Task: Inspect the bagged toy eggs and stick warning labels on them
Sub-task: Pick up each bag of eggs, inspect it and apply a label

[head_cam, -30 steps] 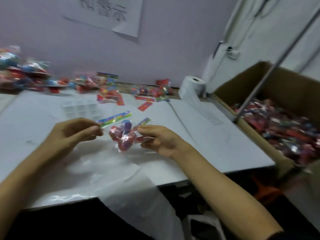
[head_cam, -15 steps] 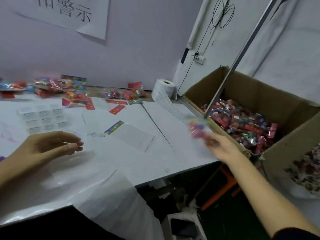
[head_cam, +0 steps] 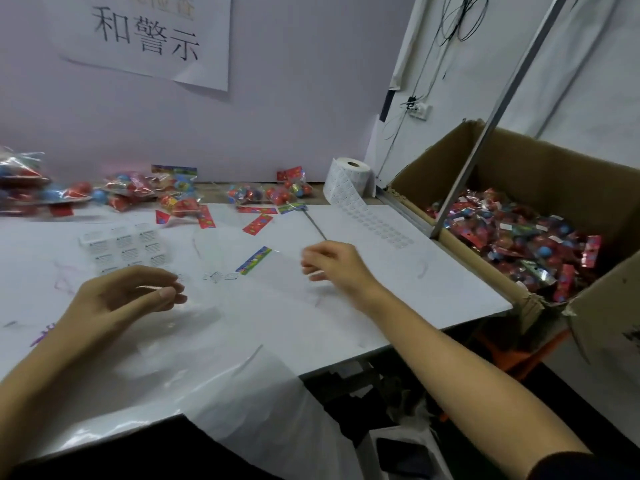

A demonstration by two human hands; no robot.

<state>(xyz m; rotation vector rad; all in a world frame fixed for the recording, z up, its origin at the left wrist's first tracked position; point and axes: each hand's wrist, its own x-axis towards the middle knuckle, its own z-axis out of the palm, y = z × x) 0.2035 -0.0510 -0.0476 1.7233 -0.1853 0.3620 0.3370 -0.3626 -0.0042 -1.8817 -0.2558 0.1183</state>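
over the white table (head_cam: 398, 271), both hands are empty: the left hand (head_cam: 124, 299) hovers with fingers loosely curled near the label sheet (head_cam: 126, 247), and the right hand (head_cam: 332, 268) hangs relaxed above an empty clear bag (head_cam: 273, 268). unlabelled bagged eggs (head_cam: 266, 194) lie along the wall; finished ones seem to fill the cardboard box (head_cam: 540, 168). judging by this, it is between items: next comes fetching 1 bag and peeling 1 label.

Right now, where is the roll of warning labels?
The label roll stands at the table's far right edge, against the wall, just left of the cardboard box, its strip trailing toward the person's right hand.
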